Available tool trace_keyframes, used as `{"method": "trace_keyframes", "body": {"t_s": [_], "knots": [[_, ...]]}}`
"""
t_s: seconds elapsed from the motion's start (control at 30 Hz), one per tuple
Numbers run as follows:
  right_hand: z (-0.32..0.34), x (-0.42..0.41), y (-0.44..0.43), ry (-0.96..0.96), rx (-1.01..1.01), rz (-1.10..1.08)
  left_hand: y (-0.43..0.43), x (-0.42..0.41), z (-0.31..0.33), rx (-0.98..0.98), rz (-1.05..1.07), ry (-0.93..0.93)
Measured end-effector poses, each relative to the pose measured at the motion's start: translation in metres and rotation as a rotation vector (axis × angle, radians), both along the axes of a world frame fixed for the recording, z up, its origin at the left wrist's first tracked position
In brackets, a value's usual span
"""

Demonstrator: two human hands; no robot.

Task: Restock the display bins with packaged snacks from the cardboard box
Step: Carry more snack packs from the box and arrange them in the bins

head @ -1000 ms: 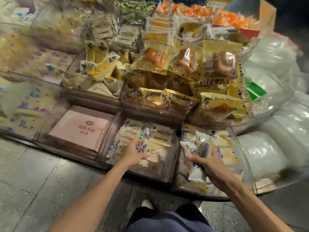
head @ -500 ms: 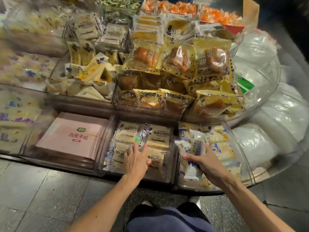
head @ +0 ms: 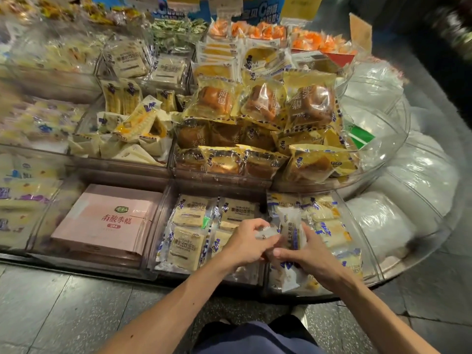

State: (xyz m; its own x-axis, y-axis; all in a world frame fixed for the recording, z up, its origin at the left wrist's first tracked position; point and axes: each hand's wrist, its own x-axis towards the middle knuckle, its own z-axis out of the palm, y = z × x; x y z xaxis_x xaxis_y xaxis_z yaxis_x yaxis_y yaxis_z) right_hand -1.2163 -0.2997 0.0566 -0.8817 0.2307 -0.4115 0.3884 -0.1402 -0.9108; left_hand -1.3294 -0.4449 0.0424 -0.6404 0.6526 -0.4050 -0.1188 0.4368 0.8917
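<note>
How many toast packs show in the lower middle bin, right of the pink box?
4 visible: back-left pack, back-right pack, front-left pack, front-right pack, partly behind the left hand. More may lie hidden beneath.

We're seeing a pink box (head: pixel 102 226) wearing red lettering and a green oval badge. Cream toast packets (head: pixel 187 247) are showing blue-and-white checked edges, and a white packet (head: pixel 290 231) is flashing blue print. Yellow bun wrappers (head: pixel 310 108) are glowing over brown bread, and orange sachets (head: pixel 255 30) are shining behind.
</note>
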Motion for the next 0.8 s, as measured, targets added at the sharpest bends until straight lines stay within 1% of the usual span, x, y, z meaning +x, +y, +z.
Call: {"method": "trace_keyframes", "body": {"t_s": [0.07,0.13,0.23,0.33,0.43,0.57,0.7,0.8], "knots": [[-0.001,0.007,0.007,0.01,-0.026,-0.049,0.001,0.0,0.004,0.078,0.059,-0.149],[-0.003,0.014,0.015,0.001,-0.025,-0.103,0.002,-0.002,0.009,0.145,0.062,-0.259],[-0.002,0.027,0.028,-0.008,-0.052,-0.179,0.009,-0.001,0.015,0.162,0.047,-0.249],[0.005,0.041,0.042,-0.011,-0.092,-0.186,0.02,0.005,0.018,0.178,0.12,-0.303],[0.008,0.057,0.054,-0.04,-0.083,-0.146,0.035,0.014,0.016,0.183,0.15,-0.319],[0.008,0.075,0.071,-0.089,-0.063,-0.238,0.061,0.033,0.015,0.211,0.159,-0.367],[0.008,0.092,0.102,-0.081,-0.1,-0.302,0.095,0.05,0.015,0.243,0.188,-0.486],[0.009,0.104,0.143,-0.053,-0.14,-0.364,0.13,0.067,0.021,0.326,0.221,-0.61]]}}
